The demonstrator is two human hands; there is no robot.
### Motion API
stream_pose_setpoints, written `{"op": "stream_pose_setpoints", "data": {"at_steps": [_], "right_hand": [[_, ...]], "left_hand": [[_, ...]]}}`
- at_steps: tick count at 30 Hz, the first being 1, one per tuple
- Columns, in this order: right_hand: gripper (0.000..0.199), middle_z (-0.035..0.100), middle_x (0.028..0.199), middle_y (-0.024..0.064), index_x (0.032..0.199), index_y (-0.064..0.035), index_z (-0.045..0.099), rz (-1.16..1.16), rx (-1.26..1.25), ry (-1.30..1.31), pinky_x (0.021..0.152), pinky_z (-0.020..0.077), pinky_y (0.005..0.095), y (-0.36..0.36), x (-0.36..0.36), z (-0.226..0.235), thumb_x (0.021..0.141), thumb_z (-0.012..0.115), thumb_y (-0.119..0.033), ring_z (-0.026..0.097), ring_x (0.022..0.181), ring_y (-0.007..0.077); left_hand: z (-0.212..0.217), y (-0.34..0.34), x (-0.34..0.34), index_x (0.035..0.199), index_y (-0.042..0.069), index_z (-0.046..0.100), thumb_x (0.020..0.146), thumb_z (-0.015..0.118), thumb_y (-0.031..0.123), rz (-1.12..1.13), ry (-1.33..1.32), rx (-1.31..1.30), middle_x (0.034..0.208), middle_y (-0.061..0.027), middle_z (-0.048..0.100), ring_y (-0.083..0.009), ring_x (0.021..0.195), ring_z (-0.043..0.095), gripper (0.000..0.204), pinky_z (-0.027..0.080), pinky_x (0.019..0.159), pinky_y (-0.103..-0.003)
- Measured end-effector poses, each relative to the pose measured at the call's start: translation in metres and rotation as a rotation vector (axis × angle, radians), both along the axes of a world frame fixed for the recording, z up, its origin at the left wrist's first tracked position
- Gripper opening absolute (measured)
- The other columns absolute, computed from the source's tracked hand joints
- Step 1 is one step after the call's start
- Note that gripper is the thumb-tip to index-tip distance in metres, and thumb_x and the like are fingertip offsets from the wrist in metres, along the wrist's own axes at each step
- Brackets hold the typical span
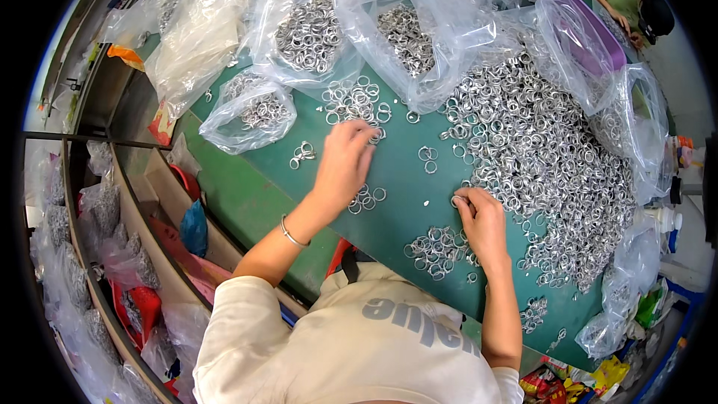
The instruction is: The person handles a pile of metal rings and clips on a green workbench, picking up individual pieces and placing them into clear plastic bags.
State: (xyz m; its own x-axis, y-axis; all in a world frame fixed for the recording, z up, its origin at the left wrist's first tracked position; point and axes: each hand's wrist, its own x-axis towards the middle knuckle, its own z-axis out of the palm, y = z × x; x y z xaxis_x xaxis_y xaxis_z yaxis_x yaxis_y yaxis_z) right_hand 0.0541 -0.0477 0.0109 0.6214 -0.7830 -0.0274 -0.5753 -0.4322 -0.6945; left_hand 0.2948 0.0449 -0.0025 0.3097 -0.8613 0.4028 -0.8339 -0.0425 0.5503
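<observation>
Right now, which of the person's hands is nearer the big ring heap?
Right: the right hand is just left of the big ring heap; the left hand is farther left, at a smaller pile.

Worn on the head as the left lens of a side-by-side pair. Aimed steeply down through a super wide fisheye, pretty close over both bare hands [345, 162] and the flat dark-green desk [402, 202].

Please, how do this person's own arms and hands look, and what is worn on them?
The left hand and right hand wear no gloves. Short cream sleeves leave both forearms bare. A thin silvery bangle circles the left one.
</observation>
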Motion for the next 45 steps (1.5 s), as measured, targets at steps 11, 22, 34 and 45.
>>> {"op": "stream_pose_setpoints", "data": {"at_steps": [11,22,34,45], "right_hand": [[0.020,0.054,0.089,0.0122,0.088,-0.0023,0.060,0.114,-0.417,-0.091,0.072,0.0443,0.0387,-0.018,0.044,-0.015,0.074,0.072,-0.010,0.054,0.082,0.0302],[0.017,0.057,0.088,0.0103,0.091,-0.0017,0.060,0.097,-0.398,-0.097,0.075,0.0417,0.0389,-0.027,0.035,-0.004,0.075,0.066,-0.004,0.053,0.086,0.0291],[0.015,0.066,0.079,0.0093,0.098,0.0029,0.063,-0.147,0.581,-0.449,0.060,0.0463,0.0259,-0.026,0.036,0.001,0.085,0.063,-0.005,0.059,0.066,0.0123],[0.013,0.067,0.075,0.0085,0.093,0.0028,0.066,-0.064,0.435,-0.382,0.054,0.0453,0.0249,-0.017,0.032,-0.007,0.085,0.065,-0.007,0.057,0.060,0.0082]], "left_hand": [[-0.007,-0.053,-0.027,0.101,0.002,0.058,0.079,0.064,0.004,-0.309,0.043,0.235,0.094,-0.0130,0.055,-0.0334,0.092,0.055,0.024,0.046,0.079,-0.041],[-0.011,-0.059,-0.027,0.091,-0.001,0.058,0.081,0.061,0.000,-0.246,0.231,0.125,0.085,-0.0144,0.061,-0.0332,0.072,0.060,0.011,0.049,0.063,-0.038],[0.008,-0.053,-0.040,0.099,0.002,0.064,0.078,0.065,-0.004,-0.308,0.486,0.021,0.088,-0.0088,0.065,-0.0178,0.071,0.062,0.022,0.050,0.064,-0.028],[0.017,-0.046,-0.052,0.101,0.003,0.065,0.077,0.065,-0.006,-0.363,0.528,0.007,0.092,-0.0079,0.065,-0.0170,0.074,0.061,0.026,0.050,0.065,-0.027]]}}
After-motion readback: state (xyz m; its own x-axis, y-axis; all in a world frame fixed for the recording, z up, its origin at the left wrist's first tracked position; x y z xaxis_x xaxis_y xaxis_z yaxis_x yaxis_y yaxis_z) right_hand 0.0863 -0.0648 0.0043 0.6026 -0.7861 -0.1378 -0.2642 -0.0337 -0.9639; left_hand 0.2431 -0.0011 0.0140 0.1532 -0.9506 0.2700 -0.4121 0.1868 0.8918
